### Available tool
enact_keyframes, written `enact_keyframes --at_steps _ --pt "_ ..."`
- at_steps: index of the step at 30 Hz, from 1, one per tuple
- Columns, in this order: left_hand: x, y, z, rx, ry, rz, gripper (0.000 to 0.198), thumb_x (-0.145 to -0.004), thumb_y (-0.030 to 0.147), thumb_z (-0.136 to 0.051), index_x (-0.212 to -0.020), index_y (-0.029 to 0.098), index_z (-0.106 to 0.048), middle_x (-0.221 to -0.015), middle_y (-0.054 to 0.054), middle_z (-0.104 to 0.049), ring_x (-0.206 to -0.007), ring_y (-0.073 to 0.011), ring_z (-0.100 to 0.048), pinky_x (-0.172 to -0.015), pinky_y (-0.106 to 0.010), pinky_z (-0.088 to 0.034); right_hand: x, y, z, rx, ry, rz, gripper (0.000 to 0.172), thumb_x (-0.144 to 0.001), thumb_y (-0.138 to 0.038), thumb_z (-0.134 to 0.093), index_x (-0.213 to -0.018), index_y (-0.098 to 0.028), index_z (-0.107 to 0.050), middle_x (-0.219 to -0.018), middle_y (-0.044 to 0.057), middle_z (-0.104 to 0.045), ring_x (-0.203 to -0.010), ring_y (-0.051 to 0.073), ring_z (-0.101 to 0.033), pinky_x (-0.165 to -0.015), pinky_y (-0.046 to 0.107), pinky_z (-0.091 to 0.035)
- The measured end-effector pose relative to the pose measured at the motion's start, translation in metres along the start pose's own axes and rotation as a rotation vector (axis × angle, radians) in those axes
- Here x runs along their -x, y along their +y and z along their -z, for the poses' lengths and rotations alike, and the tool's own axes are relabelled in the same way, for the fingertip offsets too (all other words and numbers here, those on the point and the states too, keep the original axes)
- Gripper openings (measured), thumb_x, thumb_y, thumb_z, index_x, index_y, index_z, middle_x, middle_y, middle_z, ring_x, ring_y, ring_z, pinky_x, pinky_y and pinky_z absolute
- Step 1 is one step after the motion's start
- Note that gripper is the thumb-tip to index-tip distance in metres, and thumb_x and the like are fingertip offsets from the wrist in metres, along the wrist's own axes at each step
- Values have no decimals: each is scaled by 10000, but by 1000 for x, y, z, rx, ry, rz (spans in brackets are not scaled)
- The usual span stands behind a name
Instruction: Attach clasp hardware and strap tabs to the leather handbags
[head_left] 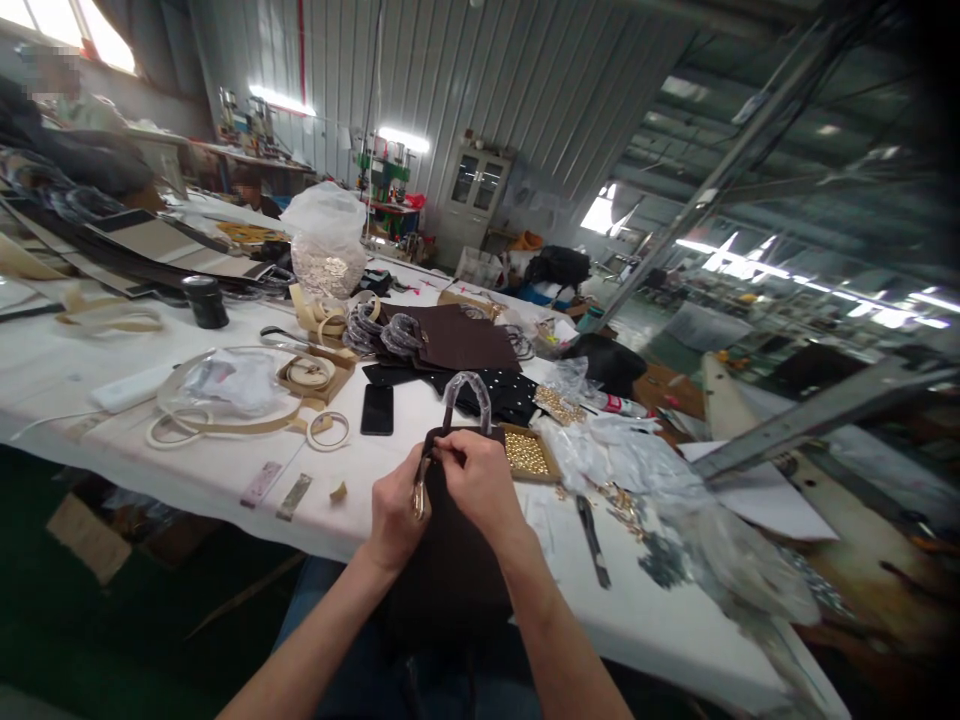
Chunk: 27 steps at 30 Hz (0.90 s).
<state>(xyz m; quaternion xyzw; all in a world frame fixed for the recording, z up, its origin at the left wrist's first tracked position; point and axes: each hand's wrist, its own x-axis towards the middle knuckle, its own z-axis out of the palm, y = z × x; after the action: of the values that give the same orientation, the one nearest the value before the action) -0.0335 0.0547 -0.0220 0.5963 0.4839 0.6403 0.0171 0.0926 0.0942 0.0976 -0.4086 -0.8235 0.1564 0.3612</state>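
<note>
A dark brown handbag rests on my lap against the table's edge, its looped handle wrapped in clear plastic and standing up on the far side. My left hand is closed around a dark strap at the bag's upper left, with a gold metal fitting showing at the fingers. Close beside it, my right hand pinches at the strap near the bag's top edge; what lies between those fingertips is too small to make out. A box of gold studs stands just right of the handle.
A black phone, tape rolls and a black jar lie to the left. Brown bag panels are stacked behind. At right are a black-handled tool, loose gold parts and plastic bags. People sit far left.
</note>
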Motion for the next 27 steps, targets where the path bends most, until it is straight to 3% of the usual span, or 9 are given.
enact_keyframes --at_steps 4,8,13,17,20,23,25,27 --pt "-13 11 2 35 -51 85 407 -1146 191 -519 -1521 210 -676 -1361 -142 -812 -1147 -261 -828 -980 -338 -656 7 0 -13 14 135 -88 184 -1023 -115 -650 -979 -218 -795 -981 64 -819 -908 244 -757 -856 337 -546" --pt "-21 20 4 52 -8 136 351 -1154 223 -528 -1444 198 -725 -1336 -135 -821 -1171 -267 -820 -988 -343 -650 16 -2 -21 -36 264 -142 132 -1056 -199 -682 -1023 -228 -806 -977 57 -812 -901 244 -753 -840 344 -549" --pt "-14 19 2 16 37 102 343 -1126 233 -600 -1432 183 -745 -1361 -132 -817 -1215 -285 -808 -1046 -382 -642 24 -3 -10 -221 216 -46 228 -1078 -151 -640 -1100 -232 -852 -1024 63 -783 -969 221 -739 -892 338 -572" --pt "-14 21 -4 -37 36 110 333 -1117 278 -611 -1383 156 -771 -1328 -148 -827 -1177 -291 -813 -1049 -399 -624 26 3 -8 -265 221 -51 285 -1096 -151 -625 -1143 -259 -885 -988 50 -769 -912 200 -730 -848 326 -584" --pt "-19 27 -5 -112 -8 249 371 -1120 385 -569 -1243 144 -823 -1229 -164 -847 -1128 -320 -807 -1003 -410 -604 27 9 -9 -277 217 -55 289 -1075 -138 -651 -1183 -267 -886 -999 49 -791 -926 206 -745 -865 332 -604" --pt "-22 24 2 -254 -134 460 508 -1107 505 -522 -872 172 -824 -901 -148 -835 -923 -336 -780 -827 -392 -551 35 18 1 -345 170 -53 397 -1047 -153 -710 -1412 -284 -795 -1151 46 -823 -1022 213 -773 -970 347 -626" --pt "-23 12 12 -311 -189 577 577 -1086 566 -527 -701 194 -743 -738 -121 -767 -806 -319 -723 -739 -379 -486 47 33 20 -346 192 -84 446 -1062 -214 -722 -1500 -298 -732 -1244 46 -818 -1085 215 -777 -997 345 -631" --pt "-23 -4 23 -252 -165 662 546 -1054 578 -565 -706 190 -729 -719 -101 -745 -792 -309 -689 -728 -379 -478 65 62 50 -243 247 -163 340 -1099 -303 -690 -1428 -299 -774 -1271 52 -813 -1117 220 -772 -956 326 -635"
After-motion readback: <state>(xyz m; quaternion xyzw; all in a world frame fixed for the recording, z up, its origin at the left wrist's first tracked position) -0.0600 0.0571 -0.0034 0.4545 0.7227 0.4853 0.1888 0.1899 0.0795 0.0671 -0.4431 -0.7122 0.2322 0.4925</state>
